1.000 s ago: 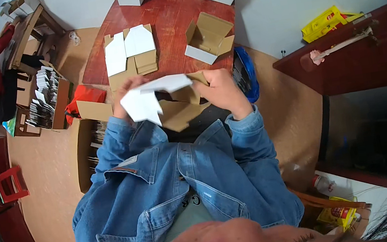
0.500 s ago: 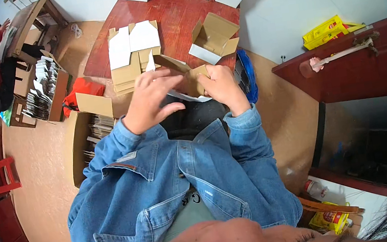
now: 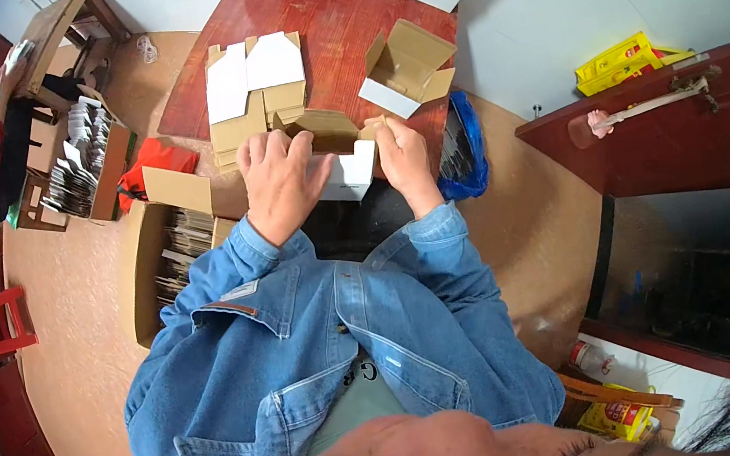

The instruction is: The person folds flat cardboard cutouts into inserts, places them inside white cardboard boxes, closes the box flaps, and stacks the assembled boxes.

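Red table (image 3: 335,25): flat cartons (image 3: 254,84) beyond box (image 3: 342,170)

A second ago you held a flat white carton blank up between your hands, its panels splayed open. Since then you folded it into a small white box (image 3: 345,172) with brown flaps standing up, and lowered it to the edge of the red table (image 3: 325,26). Your left hand (image 3: 278,184) moved onto its left side, and your right hand (image 3: 405,163) closed on its right end.
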Available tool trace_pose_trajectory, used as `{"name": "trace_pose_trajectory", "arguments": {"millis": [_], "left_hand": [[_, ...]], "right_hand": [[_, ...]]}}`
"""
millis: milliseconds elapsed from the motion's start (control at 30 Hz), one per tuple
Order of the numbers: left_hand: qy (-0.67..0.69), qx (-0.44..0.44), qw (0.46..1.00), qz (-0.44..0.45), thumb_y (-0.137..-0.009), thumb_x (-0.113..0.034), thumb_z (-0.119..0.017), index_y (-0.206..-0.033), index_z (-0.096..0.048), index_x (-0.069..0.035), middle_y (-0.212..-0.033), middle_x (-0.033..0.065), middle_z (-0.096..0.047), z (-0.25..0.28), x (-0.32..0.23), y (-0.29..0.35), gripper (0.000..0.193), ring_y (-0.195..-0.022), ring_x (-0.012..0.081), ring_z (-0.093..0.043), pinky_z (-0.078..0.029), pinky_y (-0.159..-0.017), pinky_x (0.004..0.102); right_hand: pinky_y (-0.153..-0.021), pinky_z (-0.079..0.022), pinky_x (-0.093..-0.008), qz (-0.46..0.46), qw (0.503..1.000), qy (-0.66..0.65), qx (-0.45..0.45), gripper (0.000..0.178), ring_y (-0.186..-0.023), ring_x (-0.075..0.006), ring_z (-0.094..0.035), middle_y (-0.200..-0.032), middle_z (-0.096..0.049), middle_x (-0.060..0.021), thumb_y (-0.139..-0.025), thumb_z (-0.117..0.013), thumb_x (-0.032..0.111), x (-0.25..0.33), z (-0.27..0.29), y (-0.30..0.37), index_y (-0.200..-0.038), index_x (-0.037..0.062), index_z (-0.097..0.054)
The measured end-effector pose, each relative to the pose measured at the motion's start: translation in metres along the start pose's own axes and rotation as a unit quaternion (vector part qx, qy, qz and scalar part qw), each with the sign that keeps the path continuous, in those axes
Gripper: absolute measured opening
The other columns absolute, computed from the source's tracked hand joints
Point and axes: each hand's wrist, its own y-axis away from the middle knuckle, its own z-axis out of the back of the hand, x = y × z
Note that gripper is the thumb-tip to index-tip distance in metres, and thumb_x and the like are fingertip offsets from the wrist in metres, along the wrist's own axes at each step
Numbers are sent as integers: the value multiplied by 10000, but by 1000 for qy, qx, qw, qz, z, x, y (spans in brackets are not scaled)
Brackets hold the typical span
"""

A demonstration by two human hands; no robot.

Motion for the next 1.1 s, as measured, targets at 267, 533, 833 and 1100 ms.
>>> {"name": "trace_pose_trajectory", "arguments": {"millis": [267,533,833,1100], "left_hand": [[-61,-30,998,5,-757,-342,-790,-1070,-620,-48,-1246,162,-504,-10,2,2,462,-1080,328,-535,-411,-961,454],[147,68,983,85,-757,-198,-796,-1227,-525,9,-1316,218,-497,-32,15,12,581,-1146,373,-553,-466,-983,420],[144,30,988,48,-747,-140,-792,-1378,-441,20,-1332,226,-494,-32,19,16,740,-1132,378,-562,-483,-977,412],[406,48,910,75,-684,-191,-871,-1473,-419,-24,-1312,199,-471,-29,22,40,925,-1191,356,-522,-454,-1009,427]], "right_hand": [[-809,-534,-358,59,993,97,-39,344,-915,-319,-692,-1054,-740,-167,-1006,-488,231,-2,-16,13,-1128,-16,-695],[-904,-521,-333,70,997,-19,-10,353,-1059,-287,-673,-1193,-703,-161,-1014,-503,202,-16,-29,20,-1244,-27,-641],[-974,-499,-324,-45,956,-284,49,360,-1181,-237,-623,-1327,-644,-132,-983,-592,131,-31,-43,32,-1322,8,-599],[-942,-484,-263,17,976,-210,47,310,-1064,-172,-626,-1202,-689,-104,-946,-636,32,-41,-45,29,-1252,-16,-642]]}}
